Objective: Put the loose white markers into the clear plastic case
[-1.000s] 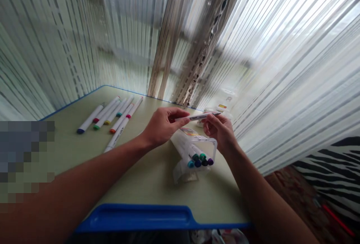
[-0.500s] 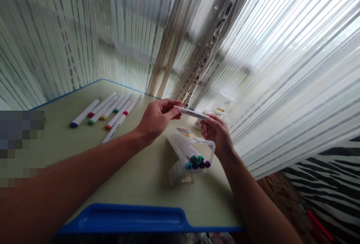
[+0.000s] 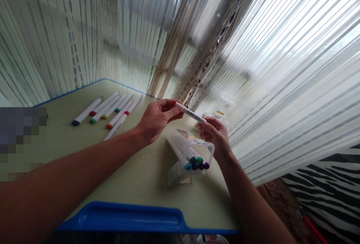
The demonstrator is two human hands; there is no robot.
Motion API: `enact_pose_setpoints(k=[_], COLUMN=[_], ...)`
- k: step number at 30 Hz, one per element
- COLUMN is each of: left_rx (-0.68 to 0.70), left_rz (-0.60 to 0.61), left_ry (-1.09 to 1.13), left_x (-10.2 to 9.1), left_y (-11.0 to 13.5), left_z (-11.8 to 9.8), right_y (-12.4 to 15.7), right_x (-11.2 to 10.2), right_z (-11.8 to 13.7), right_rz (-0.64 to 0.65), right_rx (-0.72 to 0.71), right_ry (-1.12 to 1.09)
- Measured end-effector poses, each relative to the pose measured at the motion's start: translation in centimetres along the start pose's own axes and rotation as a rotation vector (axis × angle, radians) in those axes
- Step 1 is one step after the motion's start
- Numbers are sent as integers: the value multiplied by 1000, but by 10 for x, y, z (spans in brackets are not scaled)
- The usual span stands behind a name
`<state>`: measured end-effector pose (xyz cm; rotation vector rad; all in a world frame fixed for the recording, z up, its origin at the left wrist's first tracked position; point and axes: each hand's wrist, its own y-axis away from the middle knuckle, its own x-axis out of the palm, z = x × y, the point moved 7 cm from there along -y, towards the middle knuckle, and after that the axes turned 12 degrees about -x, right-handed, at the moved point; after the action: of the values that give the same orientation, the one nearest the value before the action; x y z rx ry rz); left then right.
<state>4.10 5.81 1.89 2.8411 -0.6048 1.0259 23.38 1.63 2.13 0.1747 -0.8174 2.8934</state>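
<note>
A white marker (image 3: 191, 113) is held up between both hands above the table. My left hand (image 3: 159, 120) pinches its left end, where a bit of red shows at the fingertips. Its right end sits in the closed fingers of my right hand (image 3: 215, 133). Below the hands a clear plastic case (image 3: 176, 176) lies open toward me, with several white markers inside showing green, blue, dark and purple ends (image 3: 194, 166). To the left, several loose white markers (image 3: 108, 111) with coloured ends lie side by side on the table; my left forearm passes in front of one.
The pale tabletop (image 3: 137, 176) has a blue rim and a blue moulded tray (image 3: 132, 216) along its front edge. Behind the right hand stands another clear container (image 3: 222, 113). String curtains (image 3: 126, 30) hang close behind the table. Zebra-striped fabric (image 3: 329, 187) is at the right.
The marker has tilted, its right end now lower, and red has come into view at its left end. Both hands still hold it. The view has shifted slightly.
</note>
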Motion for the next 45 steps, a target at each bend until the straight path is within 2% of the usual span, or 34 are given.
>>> enact_pose_setpoints(k=[4,10,16,19,22,28,34,45], left_rx=[2,-16,33,69,97,96,67,99], left_rz=[51,21,-20,14,52,47,96,44], left_ry=[-2,-47,-319,-487,-564,-567,-490,-591], left_x=[5,3,1,5,9,10,11,11], left_y=[2,2,3,4,6,7,7,7], left_z=[-1,2,0,-1,-1,-2,1,-2], right_y=[-2,-3,-2,-2,-2,-2,-3,-1], right_x=[-4,-6,-6,-6,-4,-4,-6,-1], right_z=[-2,-6,-3,-3,-2,0,2,4], right_rz=[-35,-19,-32,-27,-6,-29,-44,-2], right_rx=[-23,3,13,9,6,17,6,0], right_ry=[21,-31,-24,-14,-8,-5,-17,-8])
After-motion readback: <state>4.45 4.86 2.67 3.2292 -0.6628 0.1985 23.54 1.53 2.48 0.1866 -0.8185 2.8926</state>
